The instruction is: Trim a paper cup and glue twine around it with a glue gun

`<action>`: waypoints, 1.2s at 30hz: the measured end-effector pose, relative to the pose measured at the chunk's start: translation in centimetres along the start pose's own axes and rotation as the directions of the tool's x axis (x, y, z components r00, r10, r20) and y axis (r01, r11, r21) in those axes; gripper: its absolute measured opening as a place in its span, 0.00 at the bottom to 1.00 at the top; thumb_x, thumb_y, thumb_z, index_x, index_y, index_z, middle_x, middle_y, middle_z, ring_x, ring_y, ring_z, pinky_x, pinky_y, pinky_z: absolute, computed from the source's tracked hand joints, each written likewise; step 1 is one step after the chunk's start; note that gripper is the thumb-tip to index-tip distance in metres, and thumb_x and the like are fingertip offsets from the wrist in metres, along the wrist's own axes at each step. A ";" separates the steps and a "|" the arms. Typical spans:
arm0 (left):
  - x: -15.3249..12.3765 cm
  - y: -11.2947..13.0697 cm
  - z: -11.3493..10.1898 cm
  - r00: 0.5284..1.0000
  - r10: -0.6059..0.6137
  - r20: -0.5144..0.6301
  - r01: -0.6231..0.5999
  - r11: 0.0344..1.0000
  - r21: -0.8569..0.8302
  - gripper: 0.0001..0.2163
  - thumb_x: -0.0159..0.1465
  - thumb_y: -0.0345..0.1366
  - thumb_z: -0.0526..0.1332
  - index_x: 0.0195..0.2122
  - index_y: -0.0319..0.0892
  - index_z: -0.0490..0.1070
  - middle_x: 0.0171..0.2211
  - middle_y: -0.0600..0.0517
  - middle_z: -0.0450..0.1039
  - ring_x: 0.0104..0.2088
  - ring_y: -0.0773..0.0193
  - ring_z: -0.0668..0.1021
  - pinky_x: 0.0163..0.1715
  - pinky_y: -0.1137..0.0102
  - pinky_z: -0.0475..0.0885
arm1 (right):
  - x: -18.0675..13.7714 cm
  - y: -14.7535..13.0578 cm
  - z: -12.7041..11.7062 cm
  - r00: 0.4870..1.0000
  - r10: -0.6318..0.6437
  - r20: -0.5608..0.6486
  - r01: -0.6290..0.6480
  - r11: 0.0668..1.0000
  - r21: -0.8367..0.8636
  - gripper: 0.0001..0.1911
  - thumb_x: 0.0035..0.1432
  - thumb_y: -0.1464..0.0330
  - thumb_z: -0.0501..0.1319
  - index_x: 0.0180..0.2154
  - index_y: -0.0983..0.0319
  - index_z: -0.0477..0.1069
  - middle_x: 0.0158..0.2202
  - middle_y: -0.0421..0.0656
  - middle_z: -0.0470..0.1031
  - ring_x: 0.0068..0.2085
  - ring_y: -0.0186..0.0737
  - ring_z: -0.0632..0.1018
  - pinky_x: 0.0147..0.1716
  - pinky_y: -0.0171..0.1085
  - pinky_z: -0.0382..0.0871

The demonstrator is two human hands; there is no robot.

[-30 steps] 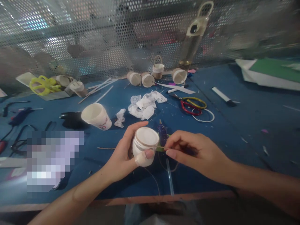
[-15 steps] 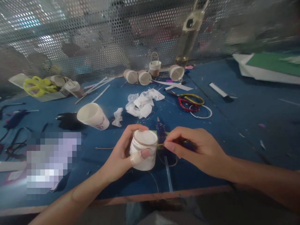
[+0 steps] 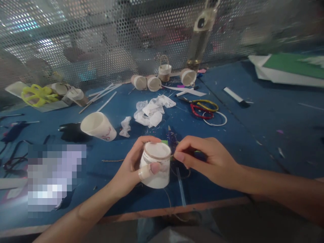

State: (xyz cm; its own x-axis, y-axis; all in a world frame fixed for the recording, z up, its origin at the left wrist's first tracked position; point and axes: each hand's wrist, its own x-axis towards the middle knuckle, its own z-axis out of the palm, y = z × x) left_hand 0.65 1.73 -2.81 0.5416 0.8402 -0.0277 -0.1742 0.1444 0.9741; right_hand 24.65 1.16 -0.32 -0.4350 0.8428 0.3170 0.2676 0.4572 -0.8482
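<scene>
My left hand (image 3: 131, 168) is wrapped round a small white paper cup (image 3: 156, 165), held bottom up with a brown band near its top edge; a plaster covers the thumb. My right hand (image 3: 205, 158) pinches a thin green strip against the cup's right side. Just behind the cup stands a dark blue glue gun tip (image 3: 172, 137). A thin string (image 3: 111, 160) trails on the blue table (image 3: 253, 135) near the cup.
A tipped white cup (image 3: 98, 126), crumpled white lace scraps (image 3: 152, 113), red and yellow scissors (image 3: 204, 109), yellow scissors (image 3: 35, 94), several small finished cup baskets (image 3: 164, 72), a marker (image 3: 234, 96) and paper sheets (image 3: 286, 69) lie around. A perforated metal screen (image 3: 113, 40) stands behind.
The cup has tilted a little more upright in my left hand, and my right hand has pressed in closer to its side. The view has shifted slightly.
</scene>
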 end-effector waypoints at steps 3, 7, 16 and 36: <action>0.1 -0.1 -0.1 1.000 0.011 0.009 -0.011 1.000 0.001 0.20 0.63 0.45 0.70 0.55 0.55 0.69 0.44 0.54 0.73 0.41 0.63 0.75 0.39 0.73 0.72 | 0.0 0.0 0.1 1.000 0.002 0.007 -0.002 1.000 0.017 0.09 0.70 0.65 0.60 0.35 0.59 0.72 0.22 0.33 0.72 0.22 0.28 0.72 0.23 0.28 0.64; 0.1 -0.1 0.0 1.000 0.007 0.020 -0.007 1.000 -0.004 0.20 0.63 0.45 0.69 0.55 0.55 0.70 0.43 0.54 0.73 0.40 0.64 0.75 0.39 0.73 0.71 | -0.1 0.3 0.1 1.000 -0.011 0.009 0.011 1.000 0.022 0.09 0.70 0.65 0.60 0.35 0.59 0.71 0.22 0.33 0.72 0.22 0.28 0.72 0.23 0.29 0.64; 0.0 -0.4 0.1 0.999 0.017 0.034 -0.017 1.000 -0.006 0.21 0.63 0.46 0.70 0.56 0.55 0.69 0.44 0.55 0.72 0.40 0.66 0.75 0.39 0.76 0.71 | -0.1 0.4 0.1 0.999 -0.042 0.010 0.042 0.999 0.003 0.09 0.70 0.66 0.60 0.35 0.60 0.71 0.22 0.33 0.72 0.22 0.27 0.72 0.23 0.28 0.63; 0.3 -0.2 0.6 0.997 -0.052 0.053 0.060 0.983 -0.172 0.23 0.62 0.47 0.69 0.57 0.51 0.69 0.45 0.48 0.81 0.41 0.51 0.85 0.38 0.63 0.78 | 0.0 0.3 0.0 0.999 -0.026 -0.029 0.025 0.999 -0.021 0.09 0.70 0.64 0.60 0.35 0.60 0.71 0.25 0.35 0.74 0.23 0.28 0.74 0.24 0.29 0.65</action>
State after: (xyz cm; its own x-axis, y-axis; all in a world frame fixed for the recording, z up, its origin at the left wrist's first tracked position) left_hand 1.38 1.63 -2.91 0.5926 0.8028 -0.0660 -0.2801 0.2821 0.9176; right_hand 24.71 1.29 -0.64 -0.4166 0.8387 0.3509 0.2743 0.4839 -0.8310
